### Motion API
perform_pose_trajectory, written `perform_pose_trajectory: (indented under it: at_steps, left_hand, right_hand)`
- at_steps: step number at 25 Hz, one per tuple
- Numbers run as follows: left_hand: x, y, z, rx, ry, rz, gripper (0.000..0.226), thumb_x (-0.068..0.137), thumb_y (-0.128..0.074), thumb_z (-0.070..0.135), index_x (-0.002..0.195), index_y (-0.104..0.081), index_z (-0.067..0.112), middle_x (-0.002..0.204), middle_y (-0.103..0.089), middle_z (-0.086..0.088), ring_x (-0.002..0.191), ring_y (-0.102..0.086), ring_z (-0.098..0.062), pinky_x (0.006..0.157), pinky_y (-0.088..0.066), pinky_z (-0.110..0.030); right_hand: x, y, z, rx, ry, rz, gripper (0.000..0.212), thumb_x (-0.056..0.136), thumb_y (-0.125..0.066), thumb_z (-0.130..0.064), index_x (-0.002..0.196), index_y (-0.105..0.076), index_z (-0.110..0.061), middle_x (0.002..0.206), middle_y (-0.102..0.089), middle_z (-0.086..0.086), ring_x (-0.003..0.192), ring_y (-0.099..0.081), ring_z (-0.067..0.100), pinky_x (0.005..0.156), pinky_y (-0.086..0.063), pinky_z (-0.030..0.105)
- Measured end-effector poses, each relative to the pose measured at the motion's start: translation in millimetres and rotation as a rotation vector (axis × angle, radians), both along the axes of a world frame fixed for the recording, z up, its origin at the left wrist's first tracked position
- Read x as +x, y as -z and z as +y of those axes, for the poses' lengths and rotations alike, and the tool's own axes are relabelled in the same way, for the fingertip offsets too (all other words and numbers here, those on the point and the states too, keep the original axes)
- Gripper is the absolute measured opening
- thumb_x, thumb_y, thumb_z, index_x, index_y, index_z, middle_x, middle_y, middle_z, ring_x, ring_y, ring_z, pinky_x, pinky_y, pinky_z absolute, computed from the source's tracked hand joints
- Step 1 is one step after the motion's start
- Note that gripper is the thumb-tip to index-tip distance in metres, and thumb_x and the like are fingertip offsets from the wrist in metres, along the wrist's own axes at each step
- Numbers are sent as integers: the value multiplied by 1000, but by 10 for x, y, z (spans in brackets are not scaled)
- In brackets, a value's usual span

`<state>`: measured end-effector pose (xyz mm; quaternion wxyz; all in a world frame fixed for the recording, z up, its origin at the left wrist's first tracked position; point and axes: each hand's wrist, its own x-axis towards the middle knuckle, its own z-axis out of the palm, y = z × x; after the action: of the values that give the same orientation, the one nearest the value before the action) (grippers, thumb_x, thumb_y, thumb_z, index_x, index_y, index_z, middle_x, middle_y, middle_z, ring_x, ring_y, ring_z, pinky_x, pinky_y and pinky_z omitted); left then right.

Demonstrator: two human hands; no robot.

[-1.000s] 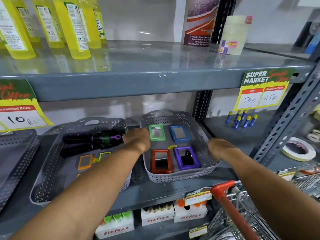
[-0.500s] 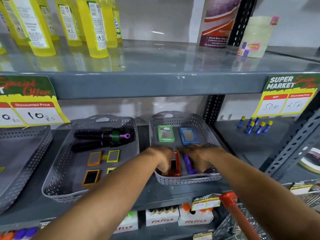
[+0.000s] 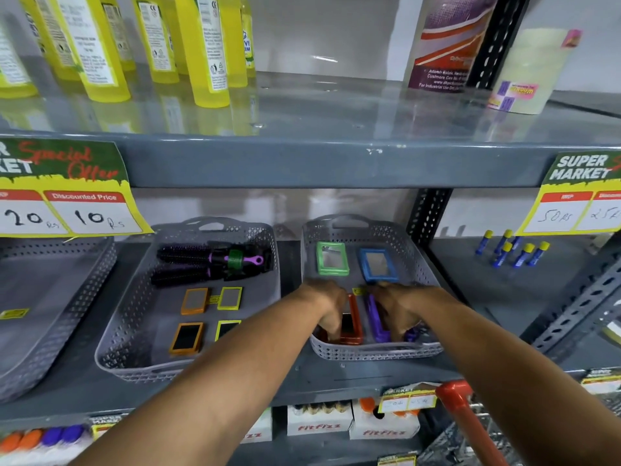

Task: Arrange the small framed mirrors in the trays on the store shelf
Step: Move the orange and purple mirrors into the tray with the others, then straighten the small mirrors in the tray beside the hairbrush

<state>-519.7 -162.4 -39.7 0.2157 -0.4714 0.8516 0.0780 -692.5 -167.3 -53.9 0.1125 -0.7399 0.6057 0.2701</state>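
Centrally, both hands work inside the right-hand tray [image 3: 373,352] on the middle shelf [image 3: 336,375]. Left hand [image 3: 327,306]: fingers curled down on the outer edge of the red-framed mirror [image 3: 351,322], which stands tipped up on its long side. Right hand [image 3: 395,309]: fingers curled against the purple-framed mirror [image 3: 375,319], likewise tipped on edge; whether either frame is fully pinched or only propped cannot be told, as the fingertips are hidden.

Behind the hands, the green-framed mirror [image 3: 332,258] and blue-framed mirror [image 3: 378,265] lie flat, side by side, apart from each other. A small yellow tag [image 3: 359,290] lies between the rows.

Handling (judged): each mirror looks light and rigid, with a smooth plastic frame around a glass face that would crack if dropped or pressed. Best held by the two long frame edges, clear of the glass, and laid down flat rather than let fall.

Surroundings: the left-hand tray [image 3: 134,331] holds four smaller mirrors with orange and yellow frames [image 3: 195,300] and dark hairbrushes [image 3: 208,264] across its back. A third tray [image 3: 50,314] sits further left. Yellow bottles [image 3: 205,45] stand on the shelf above; blue glue sticks [image 3: 514,252] stand to the right. A red cart handle [image 3: 463,408] sits below the right forearm. Obstacles: the tray's raised perforated wall and the overhanging upper shelf confine the hands to a low, forward approach.
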Motion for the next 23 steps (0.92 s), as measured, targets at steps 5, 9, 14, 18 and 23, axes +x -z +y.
perform_pose_trajectory:
  at_steps: [5,9,14,18,23]
  left_hand:
    - [9,-38,33,5,14,-20,43,72,-77,35,108,-62,17,90,-54,-4,76,-54,-24,66,-51,-31]
    - [45,-108,64,-17,-13,76,47,69,-77,41,105,-60,17,113,-63,-7,86,-59,-26,68,-51,-32]
    - [305,-130,68,-239,-57,233,87,88,-42,66,152,-17,11,161,-10,-12,148,-5,-29,120,-7,-45]
    - [683,-64,111,-383,-167,293,75,97,-23,56,153,-5,9,162,2,-11,148,9,-26,118,3,-42]
    - [1155,-71,264,-515,-340,383,62,98,-35,42,150,-23,9,160,-17,-11,147,-12,-28,118,-12,-41]
  right_hand:
    - [-128,154,-137,-15,33,-50,133,44,-91,-39,133,4,-68,157,-31,0,131,-46,37,101,-48,49]
    - [-138,52,-43,-33,139,-241,96,84,-75,-24,156,-12,-23,122,-49,-8,105,-52,13,91,-41,17]
    - [-339,-194,43,-187,136,-252,122,70,-84,-50,157,-6,-14,164,-13,4,149,-17,26,120,-20,36]
    - [-534,-190,120,-407,186,-174,90,91,-58,-51,156,-12,-11,165,-8,9,149,-15,28,119,-23,42]
    - [-574,-128,351,-454,289,-178,79,98,-48,-47,157,-5,-17,165,0,10,150,-9,30,118,-19,45]
